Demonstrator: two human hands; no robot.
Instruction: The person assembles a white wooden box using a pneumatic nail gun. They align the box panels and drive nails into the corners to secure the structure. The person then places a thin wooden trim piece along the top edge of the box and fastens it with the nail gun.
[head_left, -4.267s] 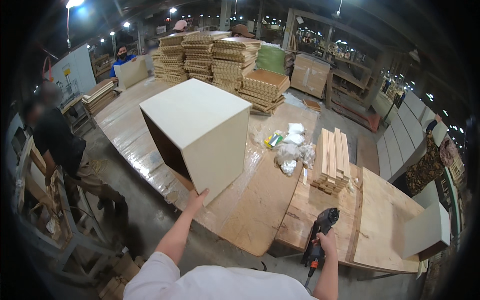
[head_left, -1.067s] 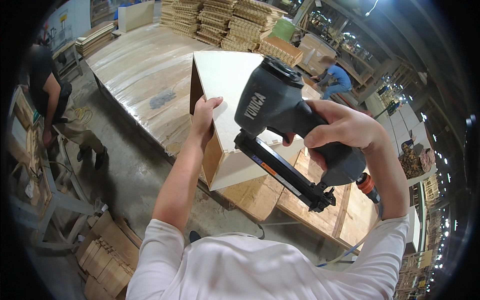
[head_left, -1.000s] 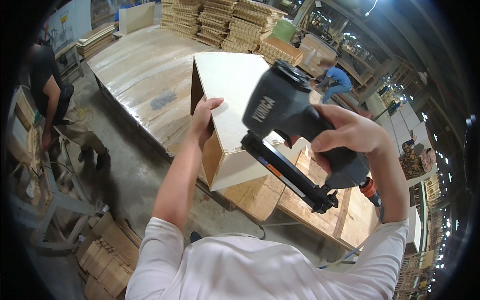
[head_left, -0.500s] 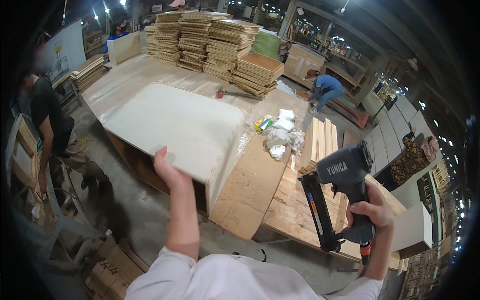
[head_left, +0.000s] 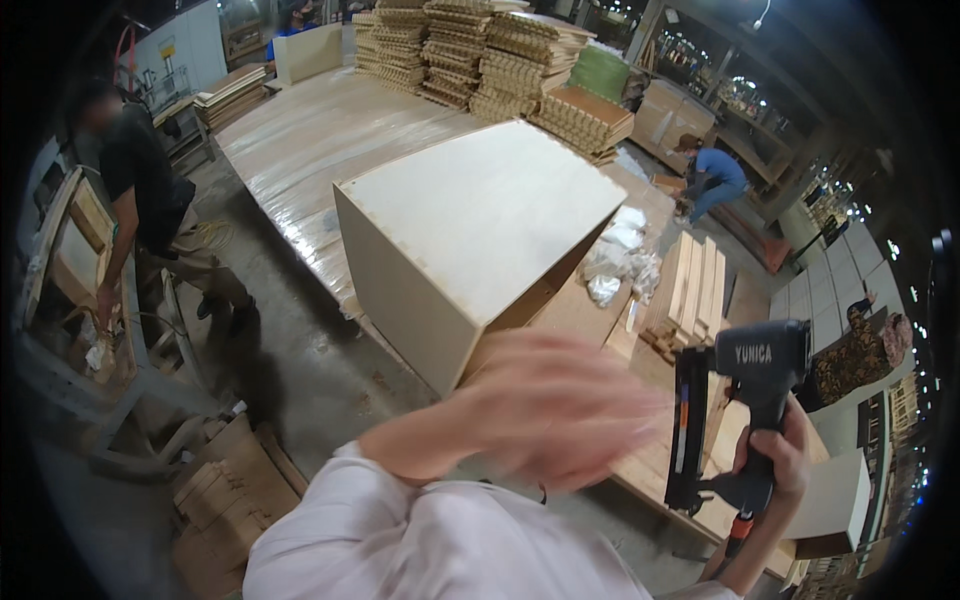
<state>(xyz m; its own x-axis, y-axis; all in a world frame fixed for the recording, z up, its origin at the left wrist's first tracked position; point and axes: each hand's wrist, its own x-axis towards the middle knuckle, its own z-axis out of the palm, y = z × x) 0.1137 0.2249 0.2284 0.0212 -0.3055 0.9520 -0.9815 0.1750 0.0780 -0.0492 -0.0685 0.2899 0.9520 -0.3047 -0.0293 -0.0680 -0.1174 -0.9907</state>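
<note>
A wide bench (head_left: 300, 135) fills the middle of the view, its top shiny and streaked. To its right is a side bench (head_left: 650, 462) of bare plywood. At the far end of the wide bench stand wood panels (head_left: 455, 65) in 3 tall stacks, with 1 lower stack to their right. A person in a dark top (head_left: 145, 190) stands on the left, and a person in a blue top (head_left: 718, 178) bends down beyond the far right corner.

The big white box (head_left: 480, 220) is at the near side of the wide bench, pale top upward, its open side facing right and toward the wearer. On the right is a pale boxy piece (head_left: 840, 490). A pile of wood strips (head_left: 685, 295) lies on the side bench, and plastic bags (head_left: 615, 260) sit just beside it, to the left.

The black nail gun (head_left: 765, 385) is upright in front of the side bench, clamped in the right grip (head_left: 775, 462), whose fingers wrap around the handle. The left grip (head_left: 570, 405) is blurred, in front of the box's open side; I cannot tell whether its fingers are apart or together, or whether it touches the box. Below the right grip is an orange hose fitting (head_left: 740, 527).
</note>
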